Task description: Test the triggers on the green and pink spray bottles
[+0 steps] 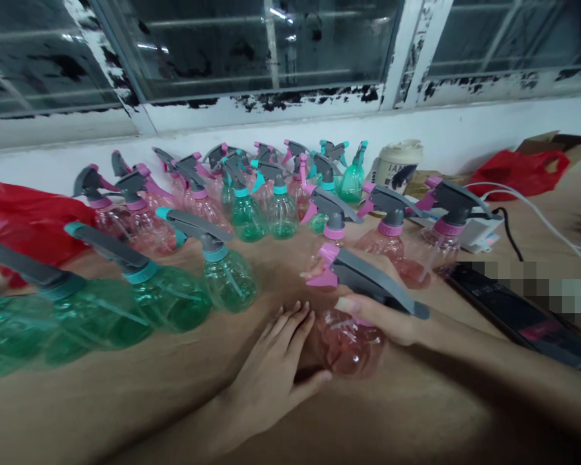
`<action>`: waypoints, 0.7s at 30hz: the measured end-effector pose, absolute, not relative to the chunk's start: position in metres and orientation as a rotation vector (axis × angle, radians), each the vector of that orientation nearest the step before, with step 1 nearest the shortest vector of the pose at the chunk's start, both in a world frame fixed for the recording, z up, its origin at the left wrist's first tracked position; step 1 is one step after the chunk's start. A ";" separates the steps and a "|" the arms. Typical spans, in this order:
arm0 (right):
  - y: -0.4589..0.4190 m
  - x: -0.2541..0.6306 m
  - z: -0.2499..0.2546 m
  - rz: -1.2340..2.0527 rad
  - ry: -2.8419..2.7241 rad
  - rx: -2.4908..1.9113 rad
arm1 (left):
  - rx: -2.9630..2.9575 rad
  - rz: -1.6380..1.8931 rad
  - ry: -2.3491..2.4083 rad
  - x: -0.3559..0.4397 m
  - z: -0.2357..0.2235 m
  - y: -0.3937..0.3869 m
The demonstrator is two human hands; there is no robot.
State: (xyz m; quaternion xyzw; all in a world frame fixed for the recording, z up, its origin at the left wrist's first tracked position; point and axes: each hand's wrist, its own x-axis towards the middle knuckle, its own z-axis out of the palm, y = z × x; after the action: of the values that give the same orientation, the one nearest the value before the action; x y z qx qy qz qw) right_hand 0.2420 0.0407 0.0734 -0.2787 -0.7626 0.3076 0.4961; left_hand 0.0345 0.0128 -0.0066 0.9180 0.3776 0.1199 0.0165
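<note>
My right hand point(385, 316) is closed around the neck of a pink spray bottle point(351, 349), just under its grey and pink trigger head. The bottle is slightly tilted, and the fingers behind it are partly hidden. My left hand point(278, 368) lies with fingers stretched out on the tabletop, left of that bottle and holding nothing; its thumb points toward the bottle's base. Ahead of the left hand stands a green spray bottle point(231, 282) with a turquoise collar. Behind the right hand are more pink spray bottles point(390, 242).
Several pink and green spray bottles point(249, 216) stand grouped toward the wall, with more green ones point(172, 297) at left. Red plastic bags point(33, 216) lie left and far right. A paper cup point(397, 161), a white charger with cables point(481, 236) and a phone point(518, 310) are at right.
</note>
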 end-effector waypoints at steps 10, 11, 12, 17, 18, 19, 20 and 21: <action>0.039 0.235 0.070 0.677 -1.792 -0.666 | 2.845 0.345 1.157 0.034 -0.003 0.014; 0.039 0.235 0.070 0.683 -1.794 -0.671 | 2.848 0.354 1.156 0.034 -0.003 0.014; 0.039 0.234 0.070 0.687 -1.795 -0.688 | 2.852 0.358 1.151 0.034 -0.004 0.013; 0.039 0.235 0.070 0.715 -1.786 -0.740 | 2.853 0.339 1.141 0.033 -0.004 0.014; 0.039 0.236 0.070 0.717 -1.788 -0.735 | 2.851 0.337 1.143 0.033 -0.004 0.014; 0.040 0.236 0.070 0.717 -1.794 -0.729 | 2.849 0.334 1.145 0.034 -0.003 0.014; 0.040 0.236 0.070 0.712 -1.802 -0.726 | 2.847 0.330 1.144 0.034 -0.003 0.014; 0.041 0.236 0.071 0.705 -1.811 -0.724 | 2.844 0.327 1.143 0.034 -0.003 0.014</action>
State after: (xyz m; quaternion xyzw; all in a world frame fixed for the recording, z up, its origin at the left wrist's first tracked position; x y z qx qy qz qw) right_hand 0.2362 0.0410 0.0708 -0.3005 -0.7517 0.2925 0.5090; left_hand 0.0339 0.0136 -0.0027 0.9222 0.3707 0.1061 0.0294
